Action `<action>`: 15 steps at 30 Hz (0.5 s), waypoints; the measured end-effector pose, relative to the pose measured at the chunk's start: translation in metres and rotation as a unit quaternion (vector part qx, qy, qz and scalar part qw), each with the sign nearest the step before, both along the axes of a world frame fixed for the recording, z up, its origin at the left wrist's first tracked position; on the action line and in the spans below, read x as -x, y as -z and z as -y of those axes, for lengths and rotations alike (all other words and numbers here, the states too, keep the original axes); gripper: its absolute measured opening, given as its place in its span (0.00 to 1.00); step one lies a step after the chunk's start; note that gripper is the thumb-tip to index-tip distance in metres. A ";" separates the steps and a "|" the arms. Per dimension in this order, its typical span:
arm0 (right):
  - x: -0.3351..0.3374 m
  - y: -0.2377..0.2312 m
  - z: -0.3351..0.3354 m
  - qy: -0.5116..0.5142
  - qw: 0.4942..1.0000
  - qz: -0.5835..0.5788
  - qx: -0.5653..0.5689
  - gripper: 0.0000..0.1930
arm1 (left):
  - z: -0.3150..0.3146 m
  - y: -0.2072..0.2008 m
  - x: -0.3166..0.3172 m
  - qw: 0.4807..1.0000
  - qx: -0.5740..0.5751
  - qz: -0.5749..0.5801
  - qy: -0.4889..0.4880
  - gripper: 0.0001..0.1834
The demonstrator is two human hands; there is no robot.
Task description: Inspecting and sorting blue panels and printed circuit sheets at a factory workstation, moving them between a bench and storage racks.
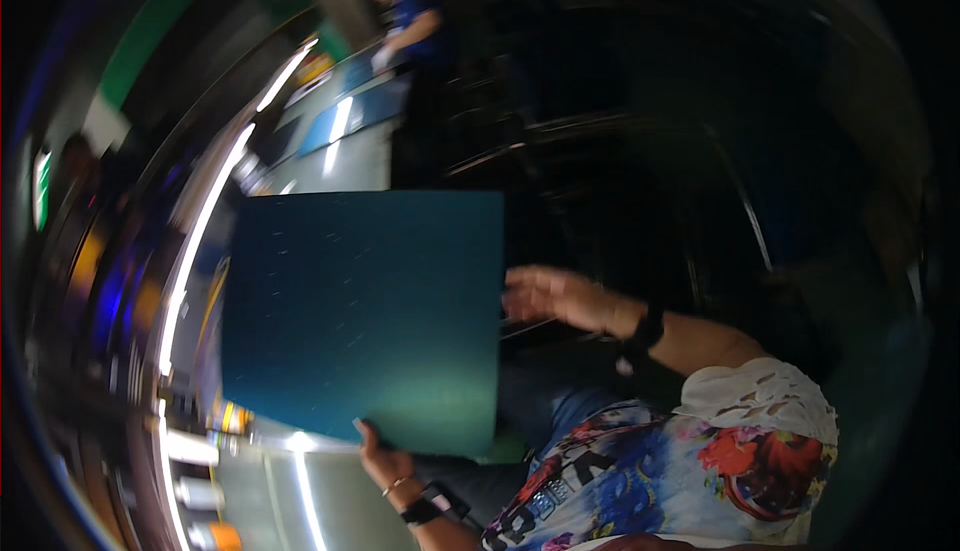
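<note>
A large, flat, dark blue-green square panel [365, 316] is held out in front of me, its upper face crossed by small light marks. My left hand [382, 459] grips its near edge, thumb on the top face and fingers hidden underneath. Beside the panel's right edge is my right hand [555, 296], blurred by motion, with fingers stretched toward that edge. Whether its fingertips touch the panel I cannot tell.
A pale workbench [270, 481] with bright light reflections runs along the left. Farther up it lies a blue sheet [352, 116], near a person in a blue shirt [425, 31]. Bottles with orange parts [215, 536] stand at the lower left. Dark racks occupy the right.
</note>
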State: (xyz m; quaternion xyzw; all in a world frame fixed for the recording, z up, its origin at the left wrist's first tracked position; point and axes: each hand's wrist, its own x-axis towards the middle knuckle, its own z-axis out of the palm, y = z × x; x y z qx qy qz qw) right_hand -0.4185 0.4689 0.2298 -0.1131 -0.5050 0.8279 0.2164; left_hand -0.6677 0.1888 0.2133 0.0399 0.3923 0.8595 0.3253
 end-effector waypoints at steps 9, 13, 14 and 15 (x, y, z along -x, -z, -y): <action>-0.141 -0.068 -0.066 0.115 0.945 0.112 -0.284 0.35 | -0.118 -0.030 0.024 0.955 -0.024 -0.204 0.212 0.18; -0.183 -0.055 -0.047 0.256 0.939 0.141 -0.182 0.21 | -0.197 -0.058 -0.005 0.918 0.020 -0.279 0.281 0.19; -0.194 -0.051 -0.037 0.331 0.916 0.125 -0.188 0.18 | -0.213 -0.068 -0.019 0.910 0.033 -0.295 0.291 0.21; -0.213 -0.055 -0.027 0.341 0.912 0.130 -0.186 0.18 | -0.229 -0.084 -0.043 0.900 0.045 -0.308 0.304 0.22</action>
